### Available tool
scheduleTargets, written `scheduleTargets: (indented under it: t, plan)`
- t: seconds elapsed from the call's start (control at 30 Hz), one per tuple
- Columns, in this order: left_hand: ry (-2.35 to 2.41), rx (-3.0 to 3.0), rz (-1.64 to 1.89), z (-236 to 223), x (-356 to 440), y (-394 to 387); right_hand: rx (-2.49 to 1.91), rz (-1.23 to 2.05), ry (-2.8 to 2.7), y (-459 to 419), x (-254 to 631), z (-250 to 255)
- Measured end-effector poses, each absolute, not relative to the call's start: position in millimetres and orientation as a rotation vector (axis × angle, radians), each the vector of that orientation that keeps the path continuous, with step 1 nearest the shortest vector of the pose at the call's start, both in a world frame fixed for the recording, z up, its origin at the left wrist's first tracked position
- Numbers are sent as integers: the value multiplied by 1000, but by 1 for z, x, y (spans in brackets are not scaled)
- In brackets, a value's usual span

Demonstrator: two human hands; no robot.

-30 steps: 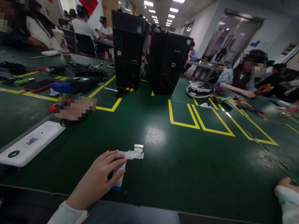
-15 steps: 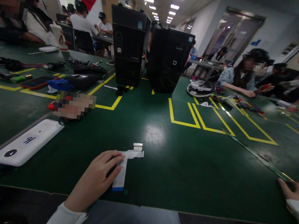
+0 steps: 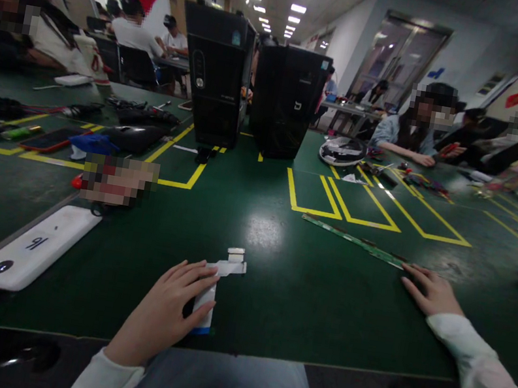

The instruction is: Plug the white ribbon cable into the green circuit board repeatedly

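A white flat ribbon cable (image 3: 228,269) with a blue end strip lies on the green table. My left hand (image 3: 165,307) rests over it, palm down, fingers stretched and thumb apart, covering part of it. To the right, a long, narrow green circuit board strip (image 3: 355,240) lies slantwise across the table. The fingertips of my right hand (image 3: 431,292) are at its near right end, fingers extended and thumb apart from the strip; whether they still touch it is hard to tell.
Two black computer towers (image 3: 281,102) stand at the back. On the left lie a white power strip (image 3: 39,246) marked 16 and a person's blurred hand (image 3: 119,180). Cables and tools sit around yellow tape outlines (image 3: 368,224). A person in a light blue shirt (image 3: 390,140) sits across the table.
My right hand has moved left with the circuit board strip, which now lies nearer the middle of the table. My left hand stays over the ribbon cable. The view has shifted slightly.
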State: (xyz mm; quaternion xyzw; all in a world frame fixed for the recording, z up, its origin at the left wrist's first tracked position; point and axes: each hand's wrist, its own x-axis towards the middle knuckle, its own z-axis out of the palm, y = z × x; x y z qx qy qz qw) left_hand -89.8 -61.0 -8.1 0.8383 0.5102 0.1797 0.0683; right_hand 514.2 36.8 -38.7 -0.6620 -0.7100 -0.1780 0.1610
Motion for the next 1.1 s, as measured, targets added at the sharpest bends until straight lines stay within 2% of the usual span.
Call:
scheduleTargets:
  t: [0.17, 0.5, 0.9, 1.1]
  plan:
    - [1532, 2523, 542, -8, -90, -61, -1617, -261, -2287, 70, 425, -35]
    - [1539, 2527, 525, -7, -91, -63, -1282, -217, -2487, 91, 277, -25]
    - [1394, 2568, 481, -4, -81, -60, -1394, -235, -2419, 67, 215, -24]
    - [1208, 2648, 430, 19, -60, -51, -1419, -169, -2427, 67, 214, -20]
